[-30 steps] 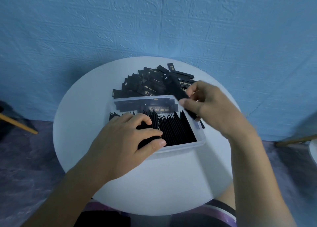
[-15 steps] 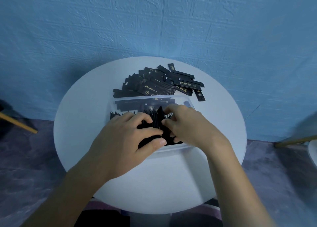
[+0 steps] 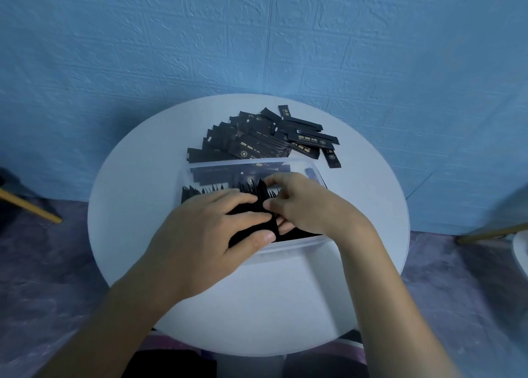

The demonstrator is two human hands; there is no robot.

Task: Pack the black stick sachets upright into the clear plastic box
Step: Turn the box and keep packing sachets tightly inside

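Observation:
A clear plastic box (image 3: 297, 246) sits mid-table, filled with a row of upright black stick sachets (image 3: 200, 192). My left hand (image 3: 205, 232) lies over the row's left part, fingers and thumb curled round a bunch of the packed sachets. My right hand (image 3: 303, 206) is inside the box just to the right, pinching one black sachet (image 3: 264, 203) that stands among the others. A loose pile of black sachets (image 3: 257, 140) lies flat on the table behind the box.
The round white table (image 3: 285, 297) stands against a blue textured wall. Wooden legs show at the far left (image 3: 31, 209) and far right (image 3: 491, 232). The floor is purple-grey carpet.
My right hand came from the pile behind the box with a sachet and moved down into the box beside my left hand. The left hand kept its hold on the packed row.

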